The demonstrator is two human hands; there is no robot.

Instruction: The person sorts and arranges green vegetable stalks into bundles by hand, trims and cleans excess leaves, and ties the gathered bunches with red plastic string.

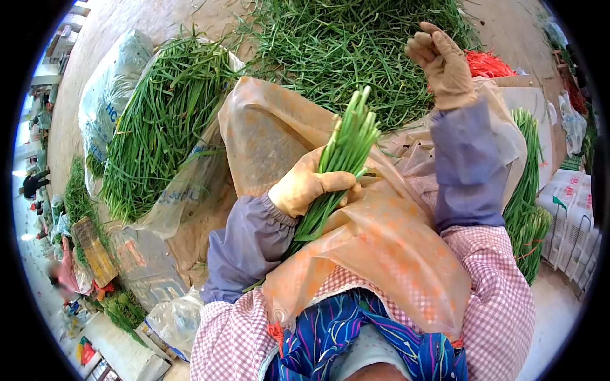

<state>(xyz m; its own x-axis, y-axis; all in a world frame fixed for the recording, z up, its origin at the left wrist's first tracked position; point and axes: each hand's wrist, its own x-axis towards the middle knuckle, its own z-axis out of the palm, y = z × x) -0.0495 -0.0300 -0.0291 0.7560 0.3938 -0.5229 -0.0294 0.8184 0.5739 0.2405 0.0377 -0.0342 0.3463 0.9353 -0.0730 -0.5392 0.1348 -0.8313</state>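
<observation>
A bunch of garlic chives (349,136) is gripped in my gloved left hand (311,187), over my lap. Its pale cut stems point up and away from me, while the green leaves trail down past my left sleeve. My gloved right hand (445,66) is raised at the far right, beside a heap of red ties (488,65). Its fingers are loosely bent and partly apart, with nothing visible in them. Beyond my knees spreads a large pile of loose garlic chives (343,54). A translucent plastic apron (375,241) covers my lap.
To the left, an opened plastic bag (184,203) holds more chives (165,120). Another filled bag (114,95) stands behind it. On my right lie tied bundles (527,235), near a white crate (572,222). Flattened cardboard (143,263) covers floor at left. Another person (63,270) is at far left.
</observation>
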